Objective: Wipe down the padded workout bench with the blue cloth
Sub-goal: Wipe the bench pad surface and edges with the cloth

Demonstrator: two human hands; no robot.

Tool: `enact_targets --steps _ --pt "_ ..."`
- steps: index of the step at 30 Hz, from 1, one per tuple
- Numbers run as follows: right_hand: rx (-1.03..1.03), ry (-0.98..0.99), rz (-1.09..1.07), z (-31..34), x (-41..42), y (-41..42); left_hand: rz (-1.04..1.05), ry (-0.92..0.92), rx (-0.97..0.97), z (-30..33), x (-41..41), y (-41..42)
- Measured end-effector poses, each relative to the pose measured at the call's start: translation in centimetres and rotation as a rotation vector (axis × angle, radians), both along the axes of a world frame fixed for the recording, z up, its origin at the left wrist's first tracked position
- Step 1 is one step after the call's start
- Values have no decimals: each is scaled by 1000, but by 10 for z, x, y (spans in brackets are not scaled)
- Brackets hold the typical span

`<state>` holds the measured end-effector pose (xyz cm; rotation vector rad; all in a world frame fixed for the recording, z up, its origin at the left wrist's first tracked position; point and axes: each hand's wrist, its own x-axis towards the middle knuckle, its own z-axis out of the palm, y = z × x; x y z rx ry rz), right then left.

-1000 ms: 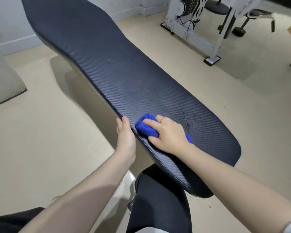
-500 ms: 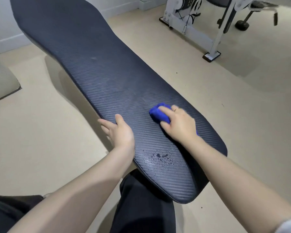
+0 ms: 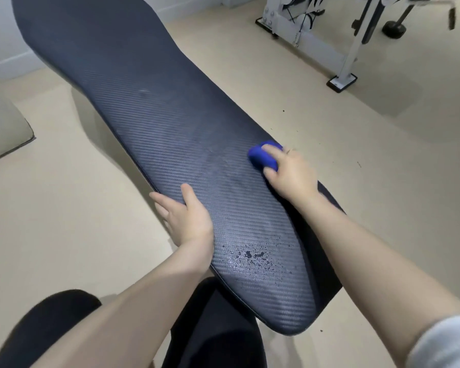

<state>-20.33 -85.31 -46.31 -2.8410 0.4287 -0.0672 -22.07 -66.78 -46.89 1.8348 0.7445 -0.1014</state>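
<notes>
At the far left edge, a pale cushion [image 3: 3, 128] is lying on the beige floor [image 3: 64, 208]. Next to it, the long dark padded bench [image 3: 170, 123] is stretching from the far left down to the near right, its woven-pattern surface showing faint damp streaks. The left hand [image 3: 186, 216] is resting on the bench's left edge, its fingers [image 3: 160, 199] lying straight and released over the side while the thumb is sitting on top of the padding. Just right of that wrist, near the bench's near end, a patch of water droplets [image 3: 252, 257] is beading on the surface. Farther right, the right hand [image 3: 287, 171] is grasping the bunched blue cloth [image 3: 260, 158], fingers curled over it and pressing it onto the bench close to the right edge. At the far right, a white exercise machine frame [image 3: 348, 59] is standing on the floor, well apart from the bench.
</notes>
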Motion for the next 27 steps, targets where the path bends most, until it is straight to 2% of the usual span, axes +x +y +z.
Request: enact_targets --steps 2,4,9,11,13,15,16,18,21,24,25,27 --pt "60 -37 -235 -3 22 -10 5 -15 -15 -3 -1 0" --pt "9 -35 -225 -2 17 7 6 -33 -22 -1 0 -2" --pt "16 -40 379 10 -84 83 9 -30 -87 8 -3 0" --pt "16 15 442 10 -96 75 19 -41 -143 7 -4 2" --pt "-27 50 221 6 -76 50 28 -43 -208 3 -4 4" --pt "21 47 -109 5 -57 28 27 -69 -291 1 -5 7" --pt "50 29 -185 4 -53 29 28 -91 -342 0 -6 9" --pt "70 26 -118 5 -63 58 21 -111 -456 1 -7 13" --pt "106 40 141 13 -102 117 -28 -144 -643 -2 -8 29" --pt "118 63 299 20 -119 125 -150 -99 -695 -15 -12 49" --pt "100 82 276 18 -115 113 -169 -61 -697 -18 -16 53" --pt "74 59 17 12 -103 81 -196 2 -682 -20 -25 60"
